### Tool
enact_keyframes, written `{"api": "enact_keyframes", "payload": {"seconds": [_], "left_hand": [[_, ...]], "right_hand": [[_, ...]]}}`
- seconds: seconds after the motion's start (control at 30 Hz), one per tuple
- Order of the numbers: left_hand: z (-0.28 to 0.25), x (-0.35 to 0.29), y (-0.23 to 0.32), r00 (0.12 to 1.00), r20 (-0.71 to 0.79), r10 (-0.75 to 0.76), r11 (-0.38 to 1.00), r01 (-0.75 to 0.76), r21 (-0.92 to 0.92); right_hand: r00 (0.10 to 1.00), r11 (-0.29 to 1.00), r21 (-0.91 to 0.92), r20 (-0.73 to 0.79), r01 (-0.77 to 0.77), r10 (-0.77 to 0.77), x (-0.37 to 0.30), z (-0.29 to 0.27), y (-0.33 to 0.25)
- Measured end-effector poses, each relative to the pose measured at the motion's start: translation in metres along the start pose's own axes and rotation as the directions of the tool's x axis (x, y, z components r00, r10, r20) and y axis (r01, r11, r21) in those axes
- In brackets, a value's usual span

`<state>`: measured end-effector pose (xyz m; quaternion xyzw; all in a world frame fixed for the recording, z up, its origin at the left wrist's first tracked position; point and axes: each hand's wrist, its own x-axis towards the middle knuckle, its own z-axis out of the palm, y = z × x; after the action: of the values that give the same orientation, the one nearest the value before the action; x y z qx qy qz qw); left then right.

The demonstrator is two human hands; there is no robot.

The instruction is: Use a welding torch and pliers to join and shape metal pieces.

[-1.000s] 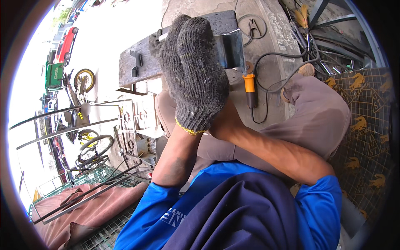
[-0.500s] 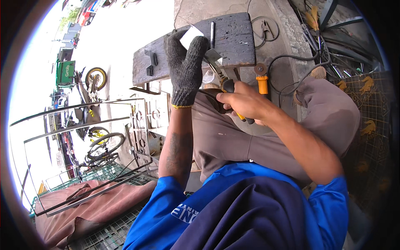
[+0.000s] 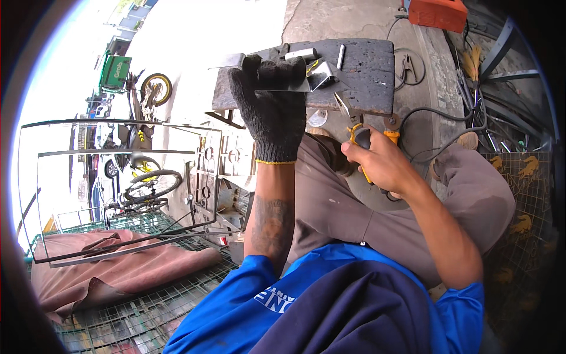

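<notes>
The gloved left grip covers part of the metal; whether what shows on either side is one piece cannot be told. The right grip hides much of the handles of the pliers and the grinder's lower body. The top edge cuts the orange box, the lower edge the shirt.

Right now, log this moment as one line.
left hand: gloved, holding metal piece | right hand: bare, holding pliers | pliers: apart from metal piece | bench: rod on top | grinder: partly behind right hand
</notes>
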<state>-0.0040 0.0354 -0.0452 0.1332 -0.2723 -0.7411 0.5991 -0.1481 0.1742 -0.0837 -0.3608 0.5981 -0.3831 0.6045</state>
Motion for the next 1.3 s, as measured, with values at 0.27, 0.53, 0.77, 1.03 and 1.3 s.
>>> {"api": "enact_keyframes", "payload": {"seconds": [0.27,0.53,0.77,1.03,1.3], "left_hand": [[0.01,-0.002,0.004,0.982,0.185,0.031,0.999,-0.03,-0.012],[0.0,0.003,0.006,0.986,0.164,0.029,0.991,-0.008,-0.131],[-0.025,0.001,-0.011,0.997,-0.079,0.022,0.9,-0.055,-0.433],[-0.079,-0.095,-0.133,0.691,0.32,0.648,-0.382,0.658,-0.648],[-0.065,-0.129,-0.106,0.886,0.319,0.337,-0.134,0.381,-0.915]], "right_hand": [[1.0,0.999,-0.041,0.017,0.004,-0.003,0.0,0.0,-0.001],[0.951,0.929,0.344,0.309,-0.139,0.027,-0.008,-0.005,-0.007],[0.746,0.652,0.672,0.622,-0.351,-0.239,-0.026,0.007,-0.018],[0.753,0.576,0.73,0.597,-0.368,-0.276,-0.026,0.019,-0.019],[0.804,0.48,0.798,0.53,-0.365,-0.27,-0.027,0.017,-0.017]]}}
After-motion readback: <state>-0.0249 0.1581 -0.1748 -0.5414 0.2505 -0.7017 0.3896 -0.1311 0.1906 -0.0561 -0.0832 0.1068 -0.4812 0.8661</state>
